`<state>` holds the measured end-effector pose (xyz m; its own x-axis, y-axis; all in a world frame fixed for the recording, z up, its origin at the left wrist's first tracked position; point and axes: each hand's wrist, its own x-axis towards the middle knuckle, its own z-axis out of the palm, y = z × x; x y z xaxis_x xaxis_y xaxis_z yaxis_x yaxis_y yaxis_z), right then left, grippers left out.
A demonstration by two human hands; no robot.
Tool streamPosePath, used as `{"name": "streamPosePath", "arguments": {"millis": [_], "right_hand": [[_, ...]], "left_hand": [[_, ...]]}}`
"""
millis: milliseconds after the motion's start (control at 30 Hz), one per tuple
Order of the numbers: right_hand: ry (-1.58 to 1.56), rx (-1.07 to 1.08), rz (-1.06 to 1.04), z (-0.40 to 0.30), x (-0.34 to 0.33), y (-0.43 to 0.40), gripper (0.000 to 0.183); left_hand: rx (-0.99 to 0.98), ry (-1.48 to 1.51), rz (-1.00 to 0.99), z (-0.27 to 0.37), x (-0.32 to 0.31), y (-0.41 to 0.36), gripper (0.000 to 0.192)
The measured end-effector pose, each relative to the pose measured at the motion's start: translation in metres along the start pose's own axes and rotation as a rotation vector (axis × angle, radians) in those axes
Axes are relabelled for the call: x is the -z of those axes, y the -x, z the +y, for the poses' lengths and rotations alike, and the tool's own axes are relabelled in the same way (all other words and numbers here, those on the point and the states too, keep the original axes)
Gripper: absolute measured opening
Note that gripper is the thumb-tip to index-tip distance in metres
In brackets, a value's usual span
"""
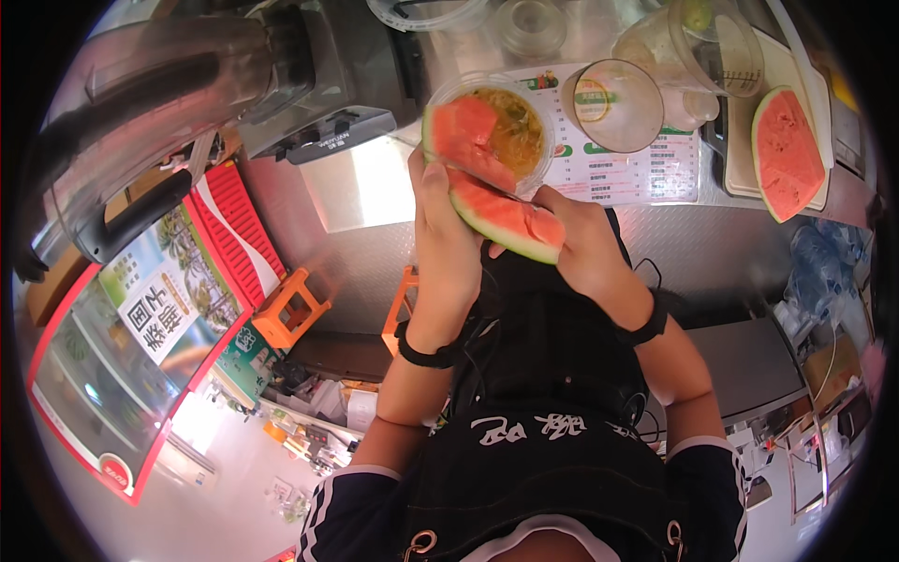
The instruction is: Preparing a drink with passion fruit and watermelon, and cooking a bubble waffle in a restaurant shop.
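My left hand (446, 242) holds a watermelon wedge (502, 211) with green rind from the left, thumb on top. A cut runs across its red flesh, and the thin metal edge of a knife (491, 184) shows in it. My right hand (593, 242) is at the wedge's right end, its fingers closed at the knife's near end; the handle is hidden. The wedge's far part overhangs a clear plastic tub (546, 133) of amber liquid with pulpy pieces (523, 137). Another watermelon piece (786, 154) rests on a pale cutting board (744, 172) at the right.
Beside the tub, a clear cup (618, 105) stands on a printed menu sheet (653, 172). A clear measuring jug (723, 49) is behind it. A blender (175, 70) rises at the left, above a red-framed display fridge (105, 379). Orange stools (289, 312) stand below the counter.
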<state>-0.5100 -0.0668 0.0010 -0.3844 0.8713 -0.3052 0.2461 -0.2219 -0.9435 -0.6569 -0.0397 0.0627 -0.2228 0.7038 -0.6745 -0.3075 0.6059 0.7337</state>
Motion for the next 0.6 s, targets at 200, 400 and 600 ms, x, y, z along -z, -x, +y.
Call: {"name": "streamPosePath", "arguments": {"millis": [200, 400, 600], "right_hand": [[0.235, 0.131, 0.221, 0.005, -0.011, 0.007, 0.02], [-0.168, 0.025, -0.026, 0.007, 0.004, -0.008, 0.025], [-0.261, -0.122, -0.139, 0.001, 0.017, -0.009, 0.028]], "left_hand": [[-0.02, -0.018, 0.039, -0.008, -0.004, 0.001, 0.038], [-0.056, -0.019, -0.087, -0.002, 0.003, -0.002, 0.042], [-0.032, 0.113, -0.12, 0.005, 0.003, -0.004, 0.043]]}}
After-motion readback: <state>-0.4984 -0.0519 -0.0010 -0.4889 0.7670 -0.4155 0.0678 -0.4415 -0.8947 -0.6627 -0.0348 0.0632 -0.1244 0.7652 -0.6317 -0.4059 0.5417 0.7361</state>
